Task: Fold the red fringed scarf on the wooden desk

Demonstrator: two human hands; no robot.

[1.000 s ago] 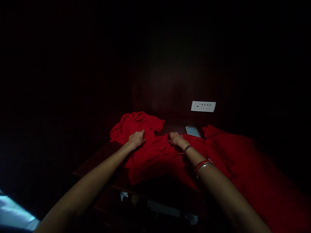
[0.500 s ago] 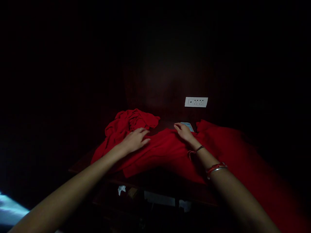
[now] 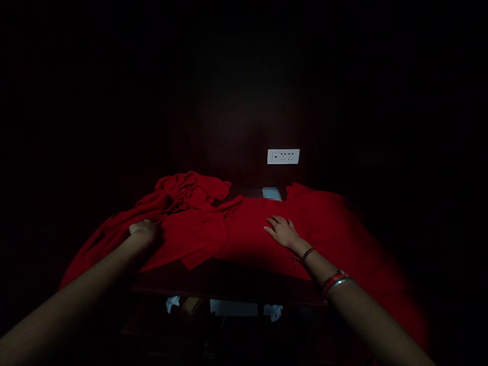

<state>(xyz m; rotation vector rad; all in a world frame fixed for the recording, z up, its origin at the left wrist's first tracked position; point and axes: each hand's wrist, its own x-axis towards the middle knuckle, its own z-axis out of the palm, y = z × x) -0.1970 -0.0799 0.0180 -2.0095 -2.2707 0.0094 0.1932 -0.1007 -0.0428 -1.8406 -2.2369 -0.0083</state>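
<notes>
A large red cloth (image 3: 247,234) lies over a dark tabletop, smooth in the middle and bunched into folds at the far left. My left hand (image 3: 144,230) is closed on its left part, fingers mostly turned away from view. Farther right, my right hand (image 3: 282,231) rests on the smooth part, palm down with the fingers spread. A lit phone-like screen (image 3: 272,193) lies just behind the cloth's far edge, beyond my right hand.
A white wall socket plate (image 3: 283,156) is on the dark wall behind. Under the tabletop, a shelf holds crumpled white pieces (image 3: 173,304), a brownish block (image 3: 191,305) and a pale flat item (image 3: 234,308). The red cloth hangs down at the right.
My left hand has moved left and closed on the cloth, drawing it out leftward. My right hand has come nearer and flattened onto the cloth. The view has shifted slightly right.
</notes>
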